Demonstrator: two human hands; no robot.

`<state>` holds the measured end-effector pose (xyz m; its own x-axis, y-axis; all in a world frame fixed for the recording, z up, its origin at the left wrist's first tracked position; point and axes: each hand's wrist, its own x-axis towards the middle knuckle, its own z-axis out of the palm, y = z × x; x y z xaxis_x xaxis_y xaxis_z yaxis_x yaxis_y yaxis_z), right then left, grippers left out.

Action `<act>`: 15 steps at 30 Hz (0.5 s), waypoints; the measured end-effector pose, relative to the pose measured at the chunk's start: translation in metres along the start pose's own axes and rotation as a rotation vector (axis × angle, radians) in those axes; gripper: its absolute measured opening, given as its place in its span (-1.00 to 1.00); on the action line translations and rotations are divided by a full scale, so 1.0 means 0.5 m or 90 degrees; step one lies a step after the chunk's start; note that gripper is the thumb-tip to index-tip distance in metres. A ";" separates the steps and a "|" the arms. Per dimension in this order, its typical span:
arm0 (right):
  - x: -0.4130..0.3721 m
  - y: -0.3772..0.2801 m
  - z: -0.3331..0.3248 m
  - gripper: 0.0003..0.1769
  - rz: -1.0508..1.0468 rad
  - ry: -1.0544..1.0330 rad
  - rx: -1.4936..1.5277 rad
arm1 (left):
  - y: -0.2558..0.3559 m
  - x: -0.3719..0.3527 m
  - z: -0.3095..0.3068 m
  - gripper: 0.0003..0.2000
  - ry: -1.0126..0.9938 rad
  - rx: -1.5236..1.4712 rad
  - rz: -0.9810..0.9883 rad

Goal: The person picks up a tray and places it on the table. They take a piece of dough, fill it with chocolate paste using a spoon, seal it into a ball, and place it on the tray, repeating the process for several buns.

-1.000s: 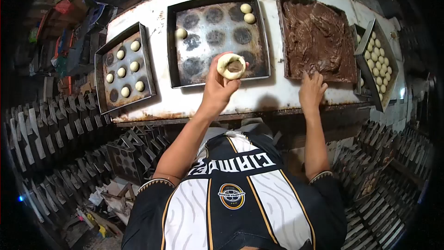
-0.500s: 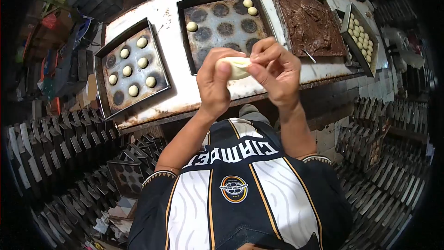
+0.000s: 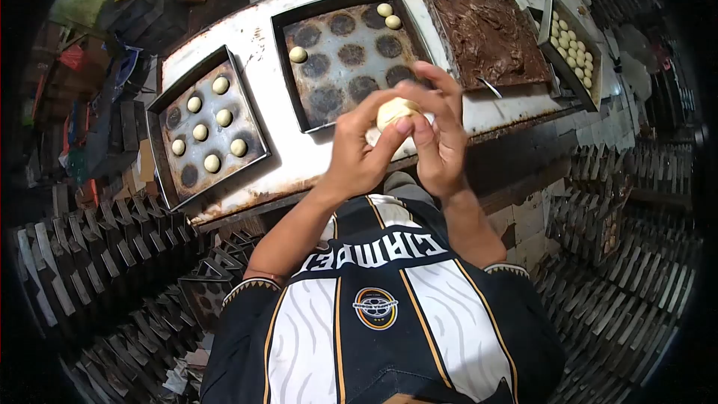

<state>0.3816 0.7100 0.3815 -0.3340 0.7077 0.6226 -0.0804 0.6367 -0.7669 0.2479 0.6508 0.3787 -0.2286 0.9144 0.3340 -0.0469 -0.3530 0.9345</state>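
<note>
A pale piece of dough (image 3: 394, 111) sits between my two hands, above the front edge of the table. My left hand (image 3: 366, 146) is closed around its left side, thumb pressed against it. From the right, my right hand (image 3: 441, 131) pinches the same dough with thumb and fingers. Behind them lies a dark square tray (image 3: 351, 82) with a few dough balls, two at its far right corner and one at its left. To the left, a smaller tray (image 3: 206, 116) bears several dough balls.
A tray of brown chocolate-like filling (image 3: 490, 37) stands right of the middle tray, a metal utensil (image 3: 490, 88) at its front edge. Farther right, a tilted tray (image 3: 591, 93) holds many dough balls (image 3: 574, 52). Stacked dark trays (image 3: 97, 254) surround the floor on both sides.
The dough was stretched wide with an open fold; now it is gathered into a rounder lump. My hands have come closer together, and the view has shifted slightly.
</note>
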 end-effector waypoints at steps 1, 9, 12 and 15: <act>-0.019 0.004 0.010 -0.58 0.112 0.066 0.110 | -0.020 0.013 0.011 -0.77 -0.010 0.002 -0.038; -0.227 0.358 -0.155 -0.67 0.380 0.178 -0.180 | -0.355 0.047 0.083 -0.56 -0.017 0.302 -0.180; -0.339 0.559 -0.302 -0.63 0.198 -0.317 -0.504 | -0.459 0.143 -0.103 -0.39 -0.014 0.455 -0.391; -0.315 0.642 -0.241 -0.64 0.253 -0.203 -0.534 | -0.594 0.217 -0.278 -0.42 0.120 0.889 -0.197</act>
<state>0.5218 0.8399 0.0559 -0.4405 0.8802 0.1769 0.7446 0.4682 -0.4758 0.1020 0.8276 0.1201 -0.5131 0.8390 0.1810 0.8292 0.4300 0.3571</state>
